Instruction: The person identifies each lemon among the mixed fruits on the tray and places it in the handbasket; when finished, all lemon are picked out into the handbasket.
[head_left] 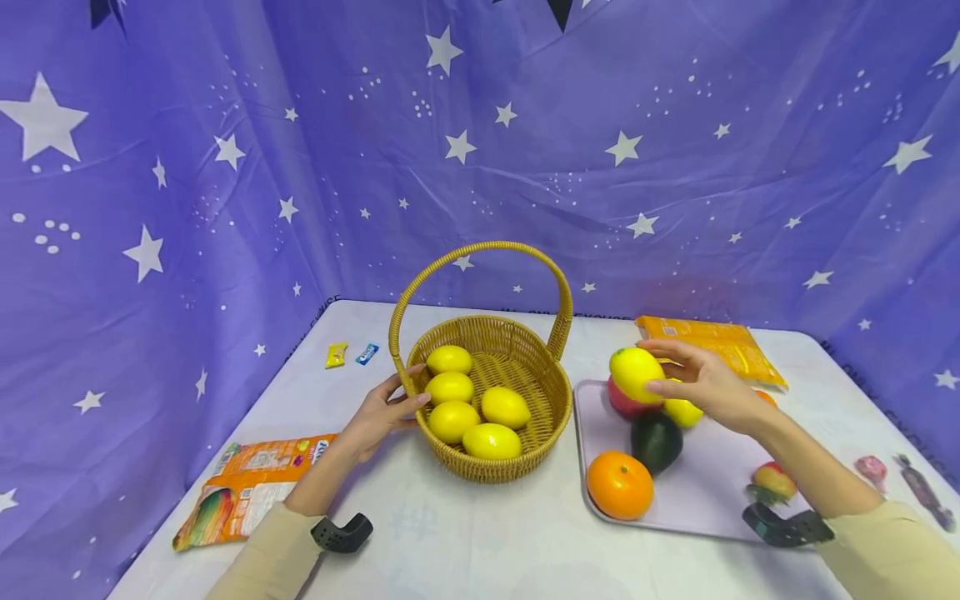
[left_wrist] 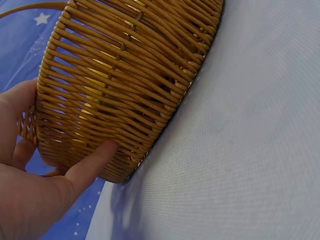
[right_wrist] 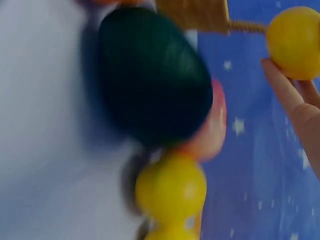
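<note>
My left hand [head_left: 375,425] grips the rim of a wicker basket [head_left: 487,471] at the foot of its tall handle; in the left wrist view its thumb [left_wrist: 95,162] lies along the woven outer side. Several yellow lemons [head_left: 505,407] lie inside, mostly in the left and front part. Over the lilac tray [head_left: 705,508], my right hand [head_left: 712,387] pinches a lemon [head_left: 636,374] between thumb and fingers. Below it are a red fruit [head_left: 624,403], partly hidden, another lemon [head_left: 684,413], a dark green avocado [head_left: 657,442] and an orange [head_left: 620,485].
A small red-yellow fruit [head_left: 775,479] sits by my right wrist. Orange snack bags lie at the left front [head_left: 255,487] and behind the tray [head_left: 712,342]. Two small wrapped candies [head_left: 337,355] are left of the basket, others [head_left: 926,492] at the far right. A purple star-patterned curtain [head_left: 525,183] hangs behind.
</note>
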